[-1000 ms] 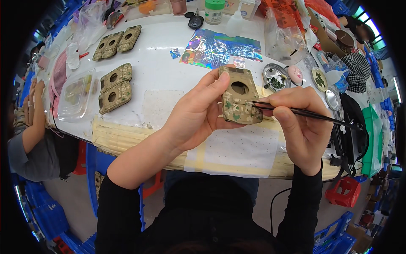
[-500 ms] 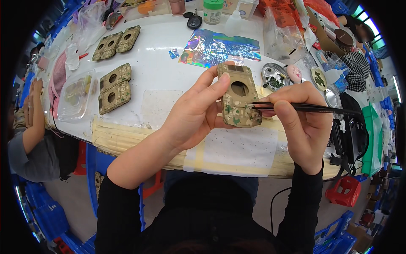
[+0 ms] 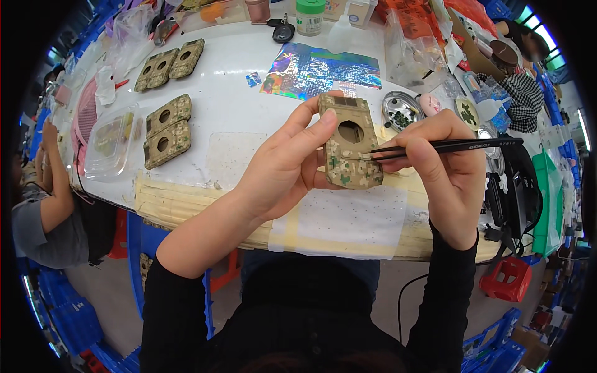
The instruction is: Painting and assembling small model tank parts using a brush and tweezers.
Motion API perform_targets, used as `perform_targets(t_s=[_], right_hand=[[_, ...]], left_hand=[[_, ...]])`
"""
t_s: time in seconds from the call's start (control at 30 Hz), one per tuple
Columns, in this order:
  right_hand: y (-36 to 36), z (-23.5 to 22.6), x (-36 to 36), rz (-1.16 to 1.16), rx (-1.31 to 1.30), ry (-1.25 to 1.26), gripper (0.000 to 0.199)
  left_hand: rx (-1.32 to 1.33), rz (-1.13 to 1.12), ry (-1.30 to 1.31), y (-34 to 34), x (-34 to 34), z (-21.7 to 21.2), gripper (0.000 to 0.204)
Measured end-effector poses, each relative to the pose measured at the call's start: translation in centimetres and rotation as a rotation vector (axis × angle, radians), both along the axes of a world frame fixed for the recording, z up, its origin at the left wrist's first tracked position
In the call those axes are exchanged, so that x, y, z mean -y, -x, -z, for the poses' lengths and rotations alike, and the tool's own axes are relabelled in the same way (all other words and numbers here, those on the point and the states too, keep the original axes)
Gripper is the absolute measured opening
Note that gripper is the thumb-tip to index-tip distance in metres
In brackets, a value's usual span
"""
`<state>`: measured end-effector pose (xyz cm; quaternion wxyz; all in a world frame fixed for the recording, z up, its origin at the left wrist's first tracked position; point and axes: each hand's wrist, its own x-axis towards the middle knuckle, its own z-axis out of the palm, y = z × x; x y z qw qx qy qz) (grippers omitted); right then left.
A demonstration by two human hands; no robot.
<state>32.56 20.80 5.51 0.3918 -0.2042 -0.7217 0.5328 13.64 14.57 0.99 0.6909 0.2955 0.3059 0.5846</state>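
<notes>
My left hand point(image 3: 283, 155) is closed round a camouflage-patterned model tank hull point(image 3: 352, 165), its thumb on the upper left edge. The hull has a round hole in its upper half and is held upright above the table's front edge. Black tweezers point(image 3: 451, 146) are pinched in my right hand point(image 3: 451, 183). Their tips meet the hull's surface just below the hole; whether they grip a small piece I cannot make out. Two matching hulls point(image 3: 168, 132) lie side by side on the left of the table, with several more hulls point(image 3: 168, 65) behind them.
Beneath my hands lies a white sheet point(image 3: 348, 221) with small dots. A round metal dish point(image 3: 401, 110) holds dark green bits. Shiny holographic film point(image 3: 323, 71) lies at the back, a clear plastic box point(image 3: 112, 142) at the left. A co-worker's arm point(image 3: 53, 180) shows far left; a red stool point(image 3: 505, 278) stands lower right.
The tweezers' rear end has tipped upward, and my right hand has shifted slightly. Their tips stay at nearly the same spot on the hull. My left hand keeps its hold.
</notes>
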Motion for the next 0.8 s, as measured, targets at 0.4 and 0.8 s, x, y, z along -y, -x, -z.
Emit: perform_targets(t_s=[0.4,0.8], right_hand=[[0.01,0.71,-0.12,0.031,0.012,-0.207,0.009],[0.12,0.88,-0.01,0.019,0.056,-0.252,0.010]], left_hand=[[0.081,0.069,0.048,0.47,0.25,-0.62,0.060],[0.021,0.083,0.033,0.65,0.54,-0.96,0.077]])
